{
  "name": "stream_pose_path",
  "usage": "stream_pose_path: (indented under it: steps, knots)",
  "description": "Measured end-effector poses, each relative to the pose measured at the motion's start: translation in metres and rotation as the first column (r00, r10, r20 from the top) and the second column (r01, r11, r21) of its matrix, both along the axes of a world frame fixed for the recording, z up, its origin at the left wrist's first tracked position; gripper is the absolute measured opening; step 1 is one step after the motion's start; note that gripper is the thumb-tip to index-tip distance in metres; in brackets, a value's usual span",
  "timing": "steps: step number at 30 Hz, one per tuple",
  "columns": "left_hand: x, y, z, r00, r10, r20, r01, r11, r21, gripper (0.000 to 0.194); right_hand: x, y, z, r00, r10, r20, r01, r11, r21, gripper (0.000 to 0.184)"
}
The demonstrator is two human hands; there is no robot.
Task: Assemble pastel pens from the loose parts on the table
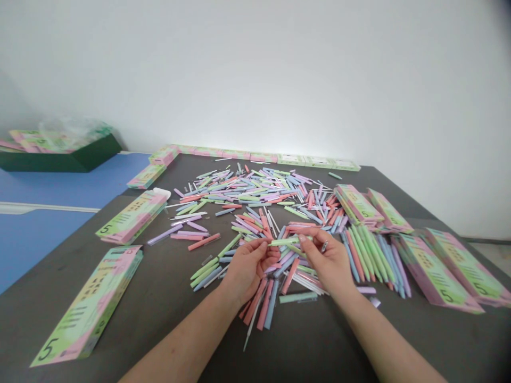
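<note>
- The dark bench (120, 314) stretches beyond my fingers, with pastel pen boxes (435, 271) to their left and right.
- Loose pastel pens (239, 191) spread ahead of and beneath them.
- My left hand (249, 271) and right hand (327, 260) are both working on 1 green pen (285, 241), gripped between my fingers just above the pile.

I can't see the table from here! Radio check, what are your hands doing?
Left hand and right hand pinching a green pen. Small silver piece at right fingertips. Loose pens heaped beneath and ahead.
</note>
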State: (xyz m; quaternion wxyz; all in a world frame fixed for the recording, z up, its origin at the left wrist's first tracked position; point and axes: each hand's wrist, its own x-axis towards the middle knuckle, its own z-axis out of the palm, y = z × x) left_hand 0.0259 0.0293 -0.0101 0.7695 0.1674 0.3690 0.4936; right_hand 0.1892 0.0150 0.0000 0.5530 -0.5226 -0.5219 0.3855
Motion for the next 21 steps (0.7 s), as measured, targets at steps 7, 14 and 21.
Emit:
stream_pose_path:
  steps: [7,14,21]
  knots:
    - [-0.0013,-0.0007,0.0031,1.0,-0.01,-0.02,0.01,0.999,0.037,0.005,0.0008,0.0054,0.0012,0.953,0.024,-0.301,-0.065,0.99,-0.126,0.029]
    - [-0.0011,-0.0049,0.0029,0.999,-0.02,-0.031,0.025,0.981,0.195,0.016,0.0009,0.0091,0.0063,0.846,-0.003,-0.533,-0.131,0.968,-0.213,0.022]
    - [-0.002,-0.0062,0.005,0.999,-0.01,-0.036,0.019,0.97,0.241,0.017,0.0028,0.0094,0.0028,0.816,0.04,-0.576,-0.186,0.962,-0.198,0.02]
